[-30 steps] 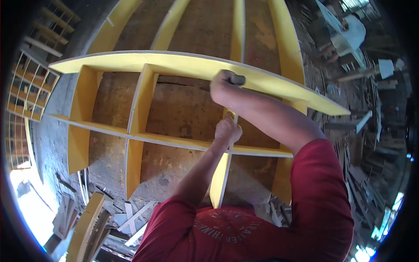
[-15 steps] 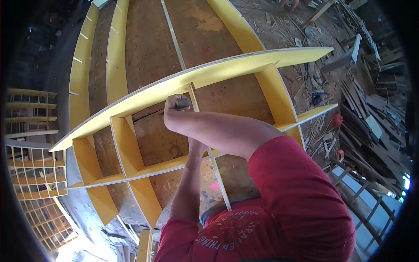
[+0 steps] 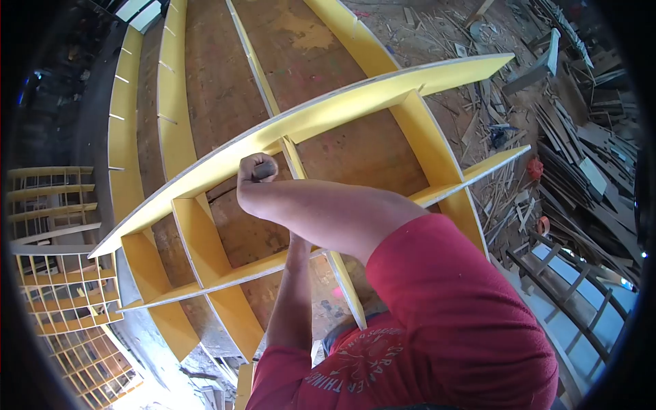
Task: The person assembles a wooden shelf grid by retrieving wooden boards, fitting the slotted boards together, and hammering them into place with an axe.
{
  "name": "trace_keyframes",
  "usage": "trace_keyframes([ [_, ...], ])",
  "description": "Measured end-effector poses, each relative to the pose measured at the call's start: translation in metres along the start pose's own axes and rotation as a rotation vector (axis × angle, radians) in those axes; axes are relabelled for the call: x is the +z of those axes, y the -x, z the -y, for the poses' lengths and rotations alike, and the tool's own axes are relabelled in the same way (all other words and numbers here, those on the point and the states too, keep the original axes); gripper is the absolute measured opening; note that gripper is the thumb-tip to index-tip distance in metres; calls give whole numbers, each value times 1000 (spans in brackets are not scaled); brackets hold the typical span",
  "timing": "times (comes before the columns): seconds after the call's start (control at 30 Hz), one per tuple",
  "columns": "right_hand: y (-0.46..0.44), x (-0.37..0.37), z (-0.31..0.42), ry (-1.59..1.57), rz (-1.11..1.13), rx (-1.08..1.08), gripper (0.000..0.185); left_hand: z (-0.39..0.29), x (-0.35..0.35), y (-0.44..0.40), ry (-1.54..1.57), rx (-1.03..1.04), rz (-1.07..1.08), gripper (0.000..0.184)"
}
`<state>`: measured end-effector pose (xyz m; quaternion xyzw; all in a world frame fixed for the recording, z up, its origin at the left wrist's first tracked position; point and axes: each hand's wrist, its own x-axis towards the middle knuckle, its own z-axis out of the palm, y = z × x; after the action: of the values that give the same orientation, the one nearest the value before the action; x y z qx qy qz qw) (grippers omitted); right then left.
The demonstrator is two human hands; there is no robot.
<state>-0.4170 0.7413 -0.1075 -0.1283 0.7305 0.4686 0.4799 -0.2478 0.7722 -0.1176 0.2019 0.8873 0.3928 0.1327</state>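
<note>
My right hand (image 3: pixel 254 169) is closed round a dark, blunt-ended handle (image 3: pixel 264 170); what lies at its other end is hidden. It is just left of a narrow yellow upright board (image 3: pixel 293 157), which meets the long curved yellow rib (image 3: pixel 328 104). My left forearm (image 3: pixel 290 294) reaches up under my right forearm, which covers the left hand and its fingers. The left wrist is close to the nearer yellow cross board (image 3: pixel 260 268). Both arms are within a grid of yellow boards standing on edge over a brown wooden panel (image 3: pixel 359 157).
More long notched yellow boards (image 3: pixel 174 89) run away beyond the rib. Scrap wood strips (image 3: pixel 567 164) and offcuts litter the right side. A slatted yellow frame (image 3: pixel 65 280) is at the left, and a ladder-like frame (image 3: pixel 574 280) at lower right.
The view has shifted, and the structure appears slightly turned. My right forearm now covers the left hand, part of which showed before. The right hand keeps its hold on the dark handle.
</note>
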Motion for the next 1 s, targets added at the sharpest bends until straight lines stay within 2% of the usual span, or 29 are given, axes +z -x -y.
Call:
trace_keyframes([
  [0.07, -2, -5, -7, -83, 31, 107, 9, 0, 2, 0, 4, -4, 0, 46],
  [0.17, 62, 18, -47, -83, -107, 121, 8, 1, 5, 4, 14, -10, -3, 46],
  [0.37, 78, 24, -44, -67, -279, -36, 6, -1, 8, 4, 26, -1, -5, 44],
  [0.47, 92, 43, -70, 56, -354, -274, 5, -1, 9, 1, 22, -1, -1, 44],
  [0.57, 78, 37, -60, -5, -255, -22, 12, -4, 8, -1, 32, -16, 0, 43],
  [0.63, 75, 42, -62, -19, -240, 55, 17, -12, 7, -3, 60, -25, -6, 43],
  [0.67, 72, 46, -64, -4, -248, 46, 20, -16, 7, -3, 81, -27, -8, 43],
  [0.73, 77, 59, -69, 148, -309, -114, 16, -15, 10, -2, 76, -108, -10, 42],
  [0.77, 90, 77, -90, -9, -416, -153, 15, -2, 16, -1, 2, -192, 48, 41],
  [0.8, 105, 95, -112, -161, -519, -209, 17, -8, 15, -2, 61, -303, -35, 38],
  [0.83, 133, 134, -134, -268, -773, -284, 17, -24, 2, -4, 33, -440, 49, 39],
  [0.87, 136, 157, -146, -615, -848, -314, 20, -37, -9, -6, 8, -569, 136, 40],
  [0.97, 174, 238, -170, -1196, -970, -308, 29, -30, 1, -5, 16, -542, 17, 36],
  [1.0, 193, 262, -179, -1291, -963, -293, 32, -29, 5, -5, 17, -538, 3, 36],
])
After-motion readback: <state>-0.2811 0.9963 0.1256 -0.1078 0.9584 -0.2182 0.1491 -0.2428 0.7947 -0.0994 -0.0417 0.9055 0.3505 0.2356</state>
